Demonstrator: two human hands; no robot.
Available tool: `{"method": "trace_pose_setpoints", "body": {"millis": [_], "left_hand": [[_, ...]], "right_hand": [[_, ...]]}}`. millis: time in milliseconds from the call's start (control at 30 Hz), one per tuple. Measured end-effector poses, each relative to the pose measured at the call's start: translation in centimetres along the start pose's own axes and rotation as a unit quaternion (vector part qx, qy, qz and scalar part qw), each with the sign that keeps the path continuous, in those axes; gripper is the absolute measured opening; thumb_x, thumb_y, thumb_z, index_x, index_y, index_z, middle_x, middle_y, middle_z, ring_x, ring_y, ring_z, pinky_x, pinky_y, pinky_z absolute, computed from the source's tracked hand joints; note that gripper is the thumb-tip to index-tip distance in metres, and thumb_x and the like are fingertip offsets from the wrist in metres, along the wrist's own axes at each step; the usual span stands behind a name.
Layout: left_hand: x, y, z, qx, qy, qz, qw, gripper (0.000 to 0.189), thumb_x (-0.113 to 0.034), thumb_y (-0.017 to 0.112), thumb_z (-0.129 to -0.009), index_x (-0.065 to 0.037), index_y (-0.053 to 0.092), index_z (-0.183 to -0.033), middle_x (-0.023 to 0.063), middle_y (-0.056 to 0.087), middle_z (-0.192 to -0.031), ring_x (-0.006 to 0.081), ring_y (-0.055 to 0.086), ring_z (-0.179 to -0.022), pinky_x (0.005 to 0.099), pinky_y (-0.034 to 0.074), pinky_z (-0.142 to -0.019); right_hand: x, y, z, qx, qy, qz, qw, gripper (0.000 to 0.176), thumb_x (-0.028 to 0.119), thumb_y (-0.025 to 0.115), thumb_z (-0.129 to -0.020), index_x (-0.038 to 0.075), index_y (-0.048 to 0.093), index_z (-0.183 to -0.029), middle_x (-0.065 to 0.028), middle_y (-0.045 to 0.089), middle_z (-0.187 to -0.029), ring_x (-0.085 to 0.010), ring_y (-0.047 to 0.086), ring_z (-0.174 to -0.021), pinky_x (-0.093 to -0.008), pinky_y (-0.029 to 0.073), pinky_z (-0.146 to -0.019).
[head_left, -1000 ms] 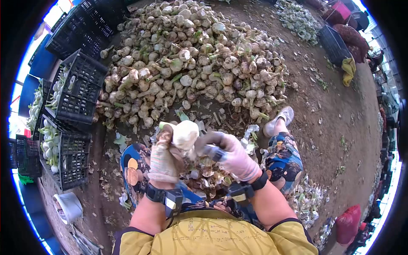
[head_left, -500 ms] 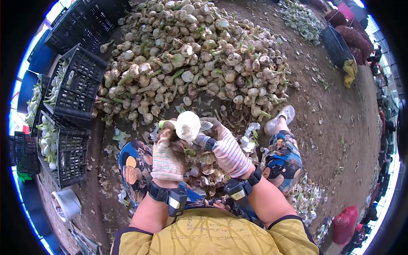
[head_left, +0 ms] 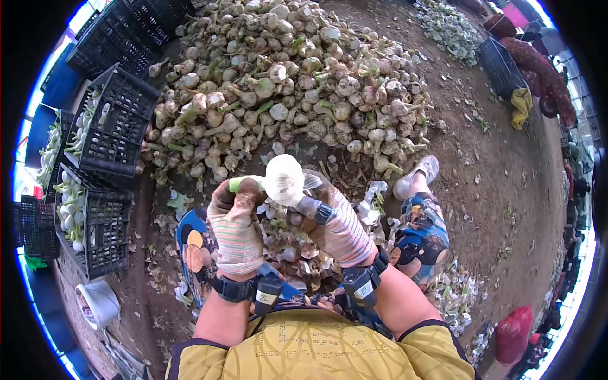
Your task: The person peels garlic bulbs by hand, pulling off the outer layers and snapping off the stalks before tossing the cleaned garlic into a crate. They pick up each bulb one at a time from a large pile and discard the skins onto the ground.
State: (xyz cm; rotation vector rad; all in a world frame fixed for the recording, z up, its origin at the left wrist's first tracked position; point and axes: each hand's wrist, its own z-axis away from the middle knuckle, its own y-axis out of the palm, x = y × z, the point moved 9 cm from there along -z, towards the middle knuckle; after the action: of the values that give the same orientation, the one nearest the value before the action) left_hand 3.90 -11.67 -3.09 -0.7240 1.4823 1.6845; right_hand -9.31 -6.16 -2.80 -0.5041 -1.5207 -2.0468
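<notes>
A white peeled garlic bulb (head_left: 284, 180) is held between my two gloved hands, its green stem pointing left. My left hand (head_left: 239, 221) is closed on the stem. On the bulb's right side, my right hand (head_left: 332, 218) is closed, with a dark band around a finger or thumb and a bit of pale skin at its fingertips. Whether that hand also grips a small tool cannot be made out. Beyond the hands lies a large heap of unpeeled garlic (head_left: 285, 88). Peeled skins (head_left: 304, 253) lie below, between the legs.
Black crates (head_left: 107, 221) with trimmed garlic stand at the left, above a white bucket (head_left: 100, 304). At the upper right are a dark crate (head_left: 501, 66) with a yellow cloth (head_left: 521, 107) and red sacks (head_left: 529, 57). A red bag (head_left: 513, 335) sits lower right.
My left hand has shifted left and turned, showing more of the green stem. The bulb has moved slightly up and right. My right hand has moved a little.
</notes>
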Motion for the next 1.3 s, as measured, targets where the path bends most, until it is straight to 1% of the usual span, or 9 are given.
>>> {"method": "trace_pose_setpoints", "body": {"millis": [233,333,467,600,867,1000,1100,1167,1300], "left_hand": [[-1.6,-2.3,-1.3,-0.049,0.048,0.008,0.998,0.013,-0.010,0.066,-0.083,-0.005,0.061,-0.094,0.0067,0.065,-0.089,0.0158,0.063,-0.077,0.0286,0.052,-0.073],[-4.3,-6.1,-2.7,-0.162,0.071,0.023,0.984,0.009,-0.008,0.060,-0.085,-0.006,0.061,-0.094,0.0081,0.065,-0.090,0.0184,0.064,-0.079,0.0304,0.055,-0.070],[-6.7,-3.7,-0.7,-0.078,0.157,-0.145,0.974,0.013,-0.008,0.061,-0.086,-0.003,0.060,-0.098,0.0042,0.064,-0.089,0.0136,0.061,-0.078,0.0262,0.051,-0.074],[-8.8,1.9,2.3,0.039,0.292,-0.333,0.896,0.023,-0.009,0.075,-0.075,0.000,0.062,-0.092,0.0041,0.061,-0.080,0.0109,0.056,-0.073,0.0218,0.043,-0.066],[-7.6,5.0,4.1,0.109,0.336,-0.353,0.867,0.023,-0.011,0.077,-0.073,-0.001,0.061,-0.085,0.0080,0.061,-0.080,0.0173,0.057,-0.071,0.0252,0.043,-0.063],[-7.9,5.5,4.2,0.125,0.352,-0.382,0.845,0.024,-0.012,0.078,-0.072,0.000,0.062,-0.085,0.0080,0.060,-0.080,0.0164,0.057,-0.072,0.0250,0.043,-0.062],[-7.7,5.0,4.3,0.124,0.333,-0.379,0.854,0.023,-0.012,0.078,-0.072,-0.001,0.062,-0.085,0.0069,0.061,-0.081,0.0150,0.057,-0.071,0.0236,0.043,-0.062],[-4.8,1.4,2.5,0.040,0.083,-0.238,0.967,0.025,-0.014,0.076,-0.074,-0.001,0.061,-0.090,0.0057,0.061,-0.082,0.0139,0.058,-0.070,0.0227,0.045,-0.063],[-0.3,-0.5,1.9,0.022,-0.095,0.058,0.994,0.020,-0.017,0.064,-0.083,-0.005,0.056,-0.097,0.0043,0.061,-0.093,0.0167,0.061,-0.085,0.0335,0.053,-0.078]], "right_hand": [[1.1,-0.8,1.1,-0.028,-0.052,0.008,0.998,0.041,0.012,0.063,-0.082,0.007,0.046,-0.119,-0.0031,0.057,-0.096,-0.0102,0.056,-0.074,-0.0224,0.047,-0.063],[4.2,-0.3,1.7,0.045,-0.133,-0.004,0.990,0.040,0.013,0.062,-0.083,0.005,0.046,-0.119,-0.0043,0.057,-0.089,-0.0125,0.057,-0.073,-0.0265,0.048,-0.066],[2.5,0.2,1.0,-0.001,-0.072,0.362,0.929,0.023,0.019,0.057,-0.088,0.002,0.058,-0.104,-0.0040,0.060,-0.091,-0.0086,0.055,-0.078,-0.0241,0.045,-0.072],[2.7,1.4,1.3,0.023,-0.090,0.449,0.889,0.028,0.024,0.069,-0.081,-0.001,0.062,-0.092,-0.0016,0.062,-0.075,-0.0048,0.052,-0.072,-0.0242,0.046,-0.068],[2.5,1.4,1.8,0.039,0.004,0.280,0.959,0.034,0.023,0.069,-0.082,-0.001,0.063,-0.105,0.0015,0.064,-0.084,-0.0018,0.051,-0.071,-0.0216,0.045,-0.063],[3.6,1.9,1.9,0.072,-0.034,0.381,0.921,0.029,0.021,0.063,-0.087,-0.002,0.063,-0.105,0.0013,0.063,-0.082,-0.0021,0.049,-0.071,-0.0227,0.045,-0.062],[4.1,2.2,1.9,0.096,-0.073,0.446,0.887,0.026,0.021,0.060,-0.088,-0.002,0.064,-0.098,0.0001,0.062,-0.076,-0.0031,0.051,-0.069,-0.0226,0.045,-0.061],[3.4,1.9,2.0,0.101,-0.037,0.371,0.922,0.024,0.023,0.060,-0.088,-0.001,0.064,-0.093,-0.0004,0.061,-0.073,-0.0039,0.052,-0.067,-0.0226,0.045,-0.061],[2.7,1.2,2.5,0.085,0.030,0.254,0.963,0.025,0.025,0.059,-0.086,0.000,0.062,-0.082,-0.0032,0.062,-0.070,-0.0078,0.058,-0.062,-0.0227,0.046,-0.055]]}}
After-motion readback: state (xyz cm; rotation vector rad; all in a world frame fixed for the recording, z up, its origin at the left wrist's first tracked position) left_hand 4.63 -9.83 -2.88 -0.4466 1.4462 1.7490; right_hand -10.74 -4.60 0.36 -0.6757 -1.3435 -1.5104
